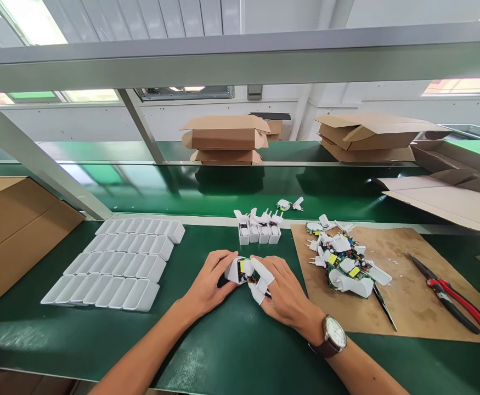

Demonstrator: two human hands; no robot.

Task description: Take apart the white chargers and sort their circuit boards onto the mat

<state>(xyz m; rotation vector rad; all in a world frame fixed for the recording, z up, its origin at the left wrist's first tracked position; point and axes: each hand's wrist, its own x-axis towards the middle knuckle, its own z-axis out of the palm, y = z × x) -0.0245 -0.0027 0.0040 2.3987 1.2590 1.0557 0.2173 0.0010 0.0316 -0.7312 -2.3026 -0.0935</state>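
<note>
Both my hands meet at the middle of the green bench. My left hand (209, 285) grips a white charger shell (233, 270). My right hand (283, 293), with white finger cots and a wristwatch, holds a small circuit board (246, 269) with a yellow part at the shell's open end. Just behind stand several assembled white chargers (258, 230) with their plug pins up. To the right, a heap of boards and plug parts (342, 260) lies on a brown cardboard mat (408, 296).
Rows of empty white shells (120, 263) lie at the left. Red-handled pliers (453, 296) and dark tweezers (383, 307) rest on the mat. Two loose parts (289, 205) sit on the conveyor belt (207, 189). Cardboard boxes stand behind (225, 140), at right (367, 137) and far left (9, 230).
</note>
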